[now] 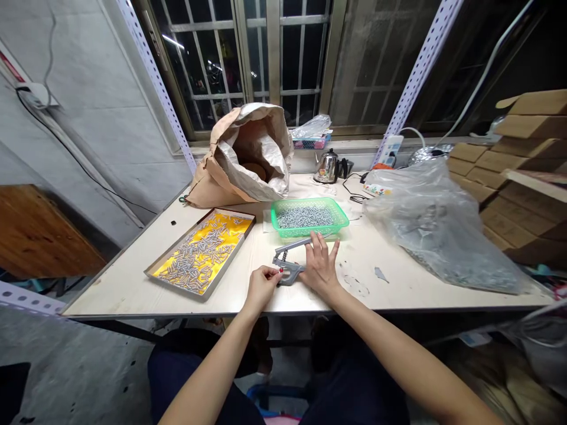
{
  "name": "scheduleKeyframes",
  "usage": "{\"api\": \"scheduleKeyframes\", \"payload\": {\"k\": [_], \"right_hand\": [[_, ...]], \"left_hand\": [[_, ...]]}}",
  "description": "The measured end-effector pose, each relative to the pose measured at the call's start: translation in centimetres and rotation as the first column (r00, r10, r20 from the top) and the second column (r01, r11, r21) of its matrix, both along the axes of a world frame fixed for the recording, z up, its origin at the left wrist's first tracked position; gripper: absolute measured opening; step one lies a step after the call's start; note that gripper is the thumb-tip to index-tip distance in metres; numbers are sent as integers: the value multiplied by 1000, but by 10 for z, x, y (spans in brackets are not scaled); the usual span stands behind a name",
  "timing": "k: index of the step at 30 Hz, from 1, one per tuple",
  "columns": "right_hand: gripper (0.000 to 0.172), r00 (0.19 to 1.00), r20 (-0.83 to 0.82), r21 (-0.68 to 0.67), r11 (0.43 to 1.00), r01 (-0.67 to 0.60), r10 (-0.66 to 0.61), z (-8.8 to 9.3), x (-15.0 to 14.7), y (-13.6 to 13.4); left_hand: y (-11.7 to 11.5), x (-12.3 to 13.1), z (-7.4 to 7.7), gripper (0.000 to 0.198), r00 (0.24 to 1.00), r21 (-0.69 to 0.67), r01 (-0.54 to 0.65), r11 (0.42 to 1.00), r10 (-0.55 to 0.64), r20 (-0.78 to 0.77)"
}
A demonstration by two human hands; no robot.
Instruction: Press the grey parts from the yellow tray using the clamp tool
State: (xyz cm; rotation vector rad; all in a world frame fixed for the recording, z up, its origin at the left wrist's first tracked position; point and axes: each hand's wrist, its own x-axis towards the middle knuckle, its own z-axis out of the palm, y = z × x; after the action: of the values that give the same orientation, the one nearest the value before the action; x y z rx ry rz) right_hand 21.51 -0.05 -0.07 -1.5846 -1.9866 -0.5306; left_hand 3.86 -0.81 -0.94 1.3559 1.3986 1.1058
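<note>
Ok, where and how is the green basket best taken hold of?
The green basket stands upright, long side facing you, and the right hand and gray lever tool crowd its near side, so probably grip its rim at both short ends, coming from left and right.

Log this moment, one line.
left hand: fingertips at red piece | right hand: on grey spring-loaded tool | green plastic basket: small metal pieces

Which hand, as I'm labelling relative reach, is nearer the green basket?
The right hand is just in front of the green basket, fingertips by its near edge; the left hand is farther off, toward the table's front edge.
</note>
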Motion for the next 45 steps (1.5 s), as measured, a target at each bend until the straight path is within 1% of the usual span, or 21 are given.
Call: {"api": "scheduleKeyframes", "payload": {"k": [3,5,7,9,13,17,20,22,27,29,37,40,42,45], "right_hand": [[58,1000,10,3,1000,16,-16,0,-1,0],[57,1000,16,4,1000,21,-21,0,-1,0],[54,999,20,7,1000,25,-25,0,-2,0],[52,999,23,11,1000,28,-29,-1,-2,0],[54,999,21,35,999,35,-36,-4,-3,1],[51,999,23,67,997,44,-46,-5,-4,2],[48,999,23,88,995,41,-43,-4,-4,1],[46,999,17,99,995,33,-34,-3,-4,0],[40,1000,5,128,992,12,-12,-5,-3,1],[39,1000,11,128,992,-2,1,-5,-3,1],[31,1000,11,124,992,-29,27,-2,-2,2],[28,999,11,123,991,-51,50,-3,0,3],[31,997,18,143,987,-80,78,-4,2,4],[43,992,30,154,980,-123,120,-5,5,6]], "left_hand": [[-1,-1,5,11,992,60,34,998,-26,-120],[-2,-2,7,8,977,102,79,992,-57,-205],[-2,-3,7,8,963,132,131,983,-95,-254],[-2,-4,6,9,956,138,158,978,-116,-271],[0,-6,2,11,951,88,159,983,-129,-281],[1,-5,7,10,939,70,185,980,-155,-309],[-2,-4,11,10,932,70,176,982,-144,-332],[-4,-2,11,8,936,59,152,987,-124,-328],[-8,-1,4,7,952,26,125,992,-112,-286],[-9,-2,3,6,959,23,99,995,-89,-271],[-10,-1,4,5,977,-5,58,998,-57,-204],[-11,0,4,6,986,5,36,999,-35,-164],[-13,0,5,8,991,27,35,999,-31,-128],[-17,-4,7,20,999,85,0,996,4,-47]]}}
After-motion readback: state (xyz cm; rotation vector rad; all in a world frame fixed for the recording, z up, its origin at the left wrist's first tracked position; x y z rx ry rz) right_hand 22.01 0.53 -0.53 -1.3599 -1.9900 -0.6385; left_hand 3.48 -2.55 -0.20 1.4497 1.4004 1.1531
